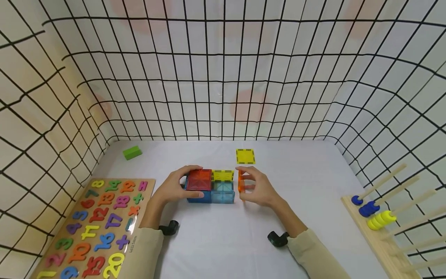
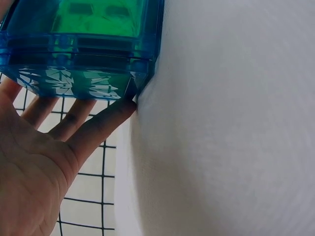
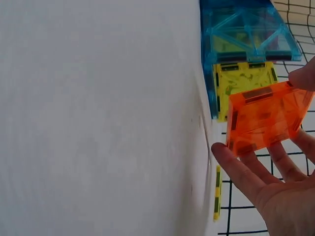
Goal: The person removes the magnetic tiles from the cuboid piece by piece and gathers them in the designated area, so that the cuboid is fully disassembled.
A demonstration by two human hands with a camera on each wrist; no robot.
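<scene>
A box-like build of translucent magnetic tiles stands on the white table, with a red tile (image 1: 200, 179) on top at left, a blue front tile (image 1: 198, 197), a light blue tile (image 1: 223, 197) and a yellow tile (image 1: 223, 175) at right. My left hand (image 1: 170, 188) holds the build's left end, thumb along the front and fingers at the back. In my right hand (image 1: 260, 188) is an orange square magnetic tile (image 3: 268, 118), pinched upright between thumb and fingers, a small gap right of the build. A loose yellow tile (image 1: 245, 156) lies flat behind.
A wooden number board (image 1: 83, 232) lies at the left, and a green block (image 1: 132, 152) at the back left. On the right stands a wooden peg rack (image 1: 369, 232) with blue and yellow beads. Black wire mesh (image 1: 223, 81) encloses the back and sides.
</scene>
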